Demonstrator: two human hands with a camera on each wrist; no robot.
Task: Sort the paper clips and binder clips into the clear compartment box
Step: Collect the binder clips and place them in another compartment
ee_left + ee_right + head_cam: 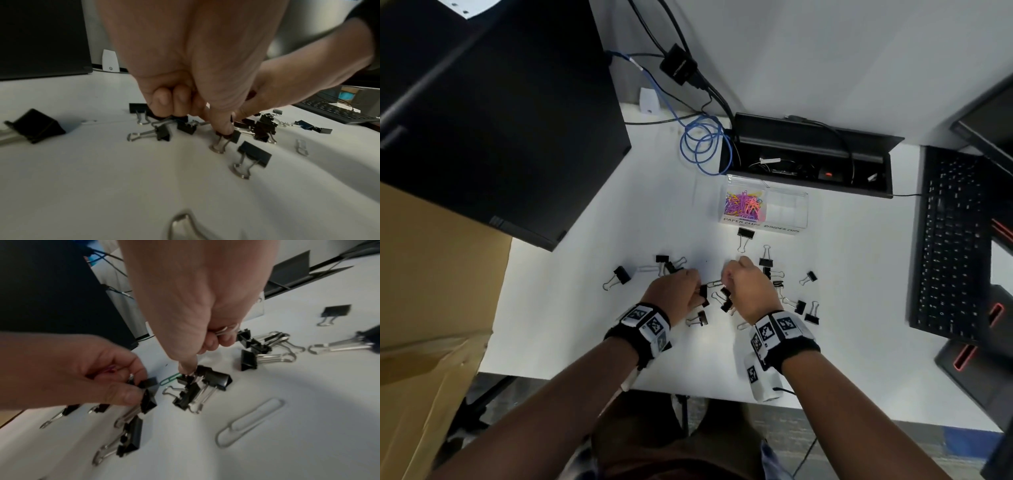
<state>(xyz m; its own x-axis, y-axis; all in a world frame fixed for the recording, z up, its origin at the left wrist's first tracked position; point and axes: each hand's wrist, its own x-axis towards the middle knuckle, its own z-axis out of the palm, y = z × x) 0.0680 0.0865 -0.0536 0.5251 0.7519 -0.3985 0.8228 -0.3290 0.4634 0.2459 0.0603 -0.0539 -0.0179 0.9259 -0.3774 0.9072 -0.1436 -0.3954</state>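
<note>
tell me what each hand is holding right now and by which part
Left hand pinches a black binder clip by its black body. Right hand holds silver wire in its curled fingers; which clip cannot be told.

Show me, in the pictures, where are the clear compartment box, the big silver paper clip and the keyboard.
clear compartment box (787, 205): head view, on its bare right compartment.
big silver paper clip (249, 421): right wrist view, on its wire loops.
keyboard (950, 246): head view, on the middle keys.

Black wristbands (640, 334), white tag-marked camera blocks (762, 380)
</note>
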